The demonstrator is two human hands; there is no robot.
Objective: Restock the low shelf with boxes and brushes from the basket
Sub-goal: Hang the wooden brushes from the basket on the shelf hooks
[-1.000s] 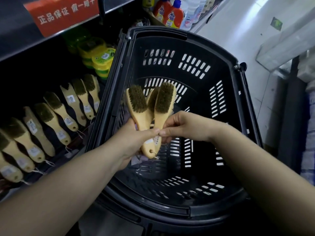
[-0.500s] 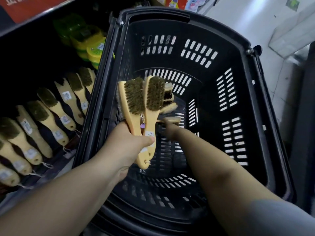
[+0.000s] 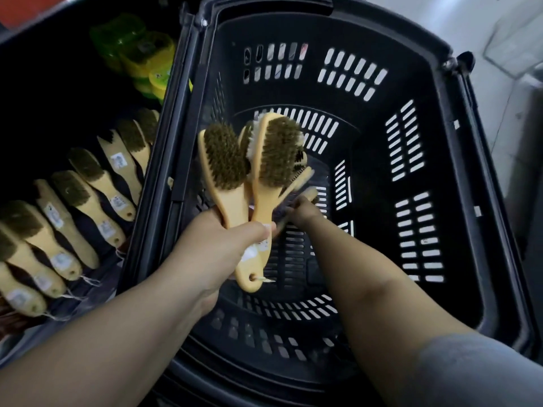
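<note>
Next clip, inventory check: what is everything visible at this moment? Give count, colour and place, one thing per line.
basket: one, black slotted plastic, centre.
held brushes: at least three, pale wooden handles, mostly brown bristles with one white, bunched above the basket.
basket brushes: at least two, pale handles, blurred, low inside the basket.
shelf brushes: at least eight, pale handles, brown bristles, in a row on the low shelf, left.
tubs: several, green and yellow, further back on the shelf.
floor: pale, upper right.
left hand: grips the held brushes by their handles.
right hand: reaches to the basket brushes; grip blurred.
sleeve: grey, right arm.
</note>
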